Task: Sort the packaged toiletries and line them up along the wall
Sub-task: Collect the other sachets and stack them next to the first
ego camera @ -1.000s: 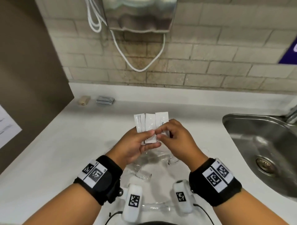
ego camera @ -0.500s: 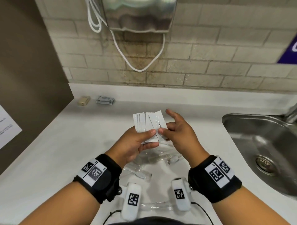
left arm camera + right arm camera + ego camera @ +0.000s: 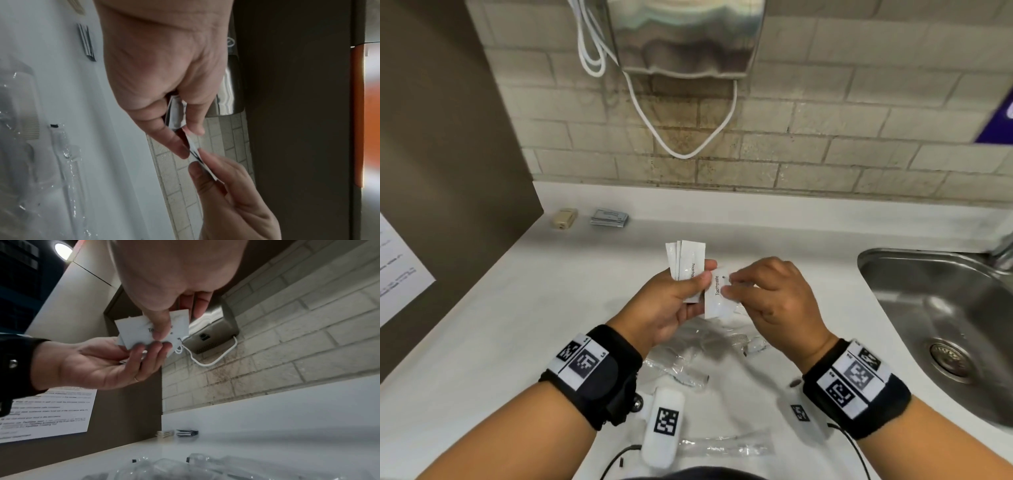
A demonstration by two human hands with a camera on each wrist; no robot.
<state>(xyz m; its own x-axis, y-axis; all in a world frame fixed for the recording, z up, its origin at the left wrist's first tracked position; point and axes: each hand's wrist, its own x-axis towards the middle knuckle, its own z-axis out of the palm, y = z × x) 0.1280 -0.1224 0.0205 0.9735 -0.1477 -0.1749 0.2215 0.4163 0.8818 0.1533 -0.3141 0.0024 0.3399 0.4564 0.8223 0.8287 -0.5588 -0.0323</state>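
Note:
My left hand grips a small stack of white toothpaste sachets upright above the counter, thumb across their front. Just to its right, my right hand pinches one more toothpaste sachet between thumb and fingertips, its edge touching the left thumb. In the right wrist view the pinched sachet lies over the left hand's fingers. In the left wrist view the stack shows edge-on between the left thumb and fingers. A tan packet pile and a grey packet pile sit by the wall.
Clear-wrapped combs and other items lie on the white counter under my hands, one more near the front edge. A steel sink is on the right, a hand dryer with white cord above, a brown partition on the left.
The fan of three sachets has been split: my right hand drew one sachet down and to the right, while the rest closed into a stack in my left hand.

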